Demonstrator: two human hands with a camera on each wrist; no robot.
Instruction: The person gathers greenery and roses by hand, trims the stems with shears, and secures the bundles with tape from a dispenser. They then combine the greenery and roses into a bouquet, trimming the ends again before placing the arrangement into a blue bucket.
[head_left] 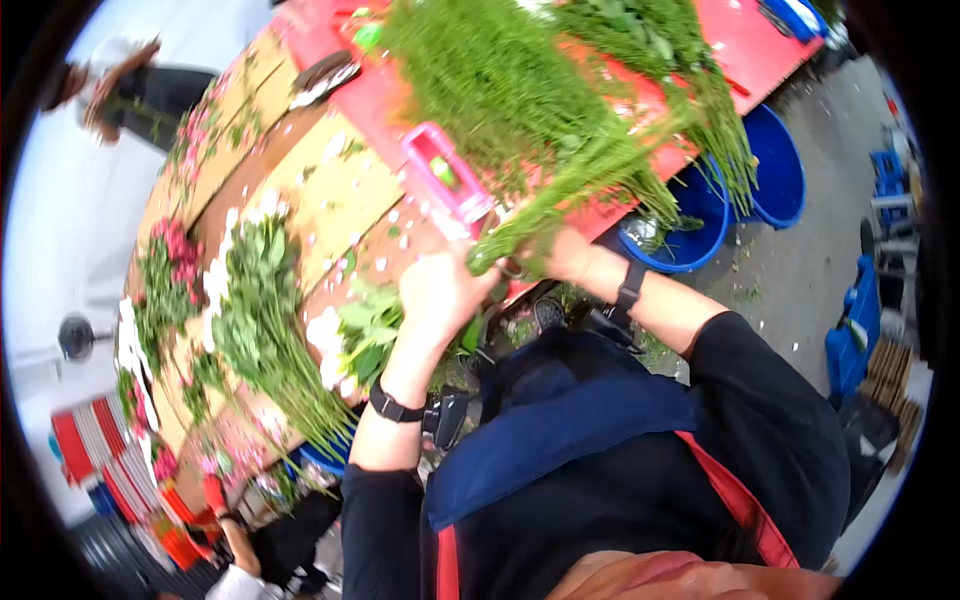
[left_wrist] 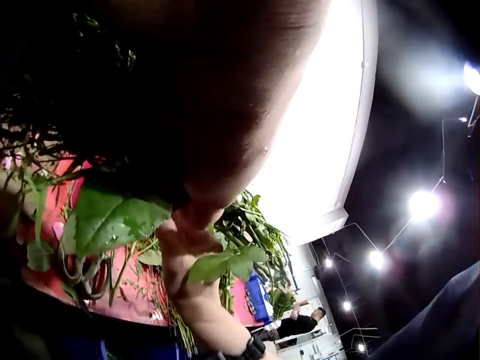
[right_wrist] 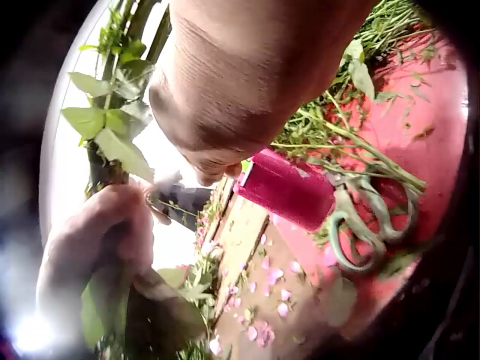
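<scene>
Stems filled the grip of my left hand at the near side of the bench; my right hand was just right of it, its grip I couldn't tell. Scissors lay beside a pink plastic piece.

The left hand grips green stems near a pink holder.

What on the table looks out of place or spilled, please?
Loose petals litter the boards, not on any stem. The scissors lie near the edge of the red tabletop, where they might get knocked off.
</scene>
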